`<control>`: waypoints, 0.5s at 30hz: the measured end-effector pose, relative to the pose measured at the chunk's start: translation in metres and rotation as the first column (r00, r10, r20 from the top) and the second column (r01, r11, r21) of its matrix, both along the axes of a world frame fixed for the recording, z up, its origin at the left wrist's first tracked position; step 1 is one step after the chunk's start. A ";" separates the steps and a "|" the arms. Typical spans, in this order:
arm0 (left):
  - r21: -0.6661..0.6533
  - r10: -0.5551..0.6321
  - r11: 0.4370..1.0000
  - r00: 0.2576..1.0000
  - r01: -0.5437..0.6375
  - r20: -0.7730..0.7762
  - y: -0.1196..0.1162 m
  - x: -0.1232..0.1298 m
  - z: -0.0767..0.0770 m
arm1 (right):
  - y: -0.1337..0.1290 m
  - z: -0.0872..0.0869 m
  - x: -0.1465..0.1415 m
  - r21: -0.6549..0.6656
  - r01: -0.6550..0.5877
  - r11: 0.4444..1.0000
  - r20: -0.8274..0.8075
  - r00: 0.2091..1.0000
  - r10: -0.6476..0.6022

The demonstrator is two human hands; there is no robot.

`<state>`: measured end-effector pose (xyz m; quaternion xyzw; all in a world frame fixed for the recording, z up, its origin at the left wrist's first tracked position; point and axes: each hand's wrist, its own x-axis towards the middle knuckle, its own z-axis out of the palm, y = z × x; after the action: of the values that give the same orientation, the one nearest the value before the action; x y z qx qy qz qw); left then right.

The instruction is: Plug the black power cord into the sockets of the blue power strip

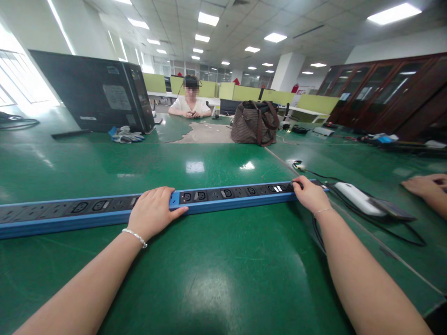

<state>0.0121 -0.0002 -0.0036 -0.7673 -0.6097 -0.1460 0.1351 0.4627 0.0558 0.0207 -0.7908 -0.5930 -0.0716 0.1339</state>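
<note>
A long blue power strip [230, 202] with a black face and several sockets lies across the green tabletop, running past the left edge of the view. My left hand [153, 209] is closed over the strip's middle, fingers across the top and thumb along the front edge. Near the right end, my right hand [310, 194] pinches a small black plug [296, 185] against the socket face. The fingers mostly cover the plug, so how deep it sits cannot be seen. A black cable [317, 235] shows beneath the right wrist.
Right of the strip lie a white device [359, 199] with dark cables and another person's hand [424, 186]. Farther back are a black computer case [104, 95], gloves [126, 135], a brown bag [254, 124] and a seated person [190, 103].
</note>
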 end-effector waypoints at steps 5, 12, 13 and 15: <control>-0.006 -0.003 1.000 1.000 0.003 0.000 0.000 0.000 0.000 | 0.002 -0.004 0.003 0.066 0.011 0.998 -0.070 0.998 -0.006; 0.000 0.001 1.000 1.000 -0.001 -0.012 0.000 0.000 0.001 | 0.005 -0.009 0.008 0.097 -0.024 0.995 -0.094 0.995 0.033; 0.002 -0.001 1.000 1.000 0.001 -0.010 0.000 0.000 0.000 | 0.005 -0.009 0.008 0.103 -0.026 0.994 -0.096 0.995 0.036; 0.008 -0.007 1.000 1.000 0.007 -0.009 0.000 0.000 0.000 | 0.006 -0.010 0.009 0.115 -0.025 0.993 -0.103 0.994 0.037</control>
<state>0.0117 -0.0001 -0.0041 -0.7696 -0.6058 -0.1454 0.1403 0.4714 0.0616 0.0103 -0.7754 -0.5922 -0.0615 0.2106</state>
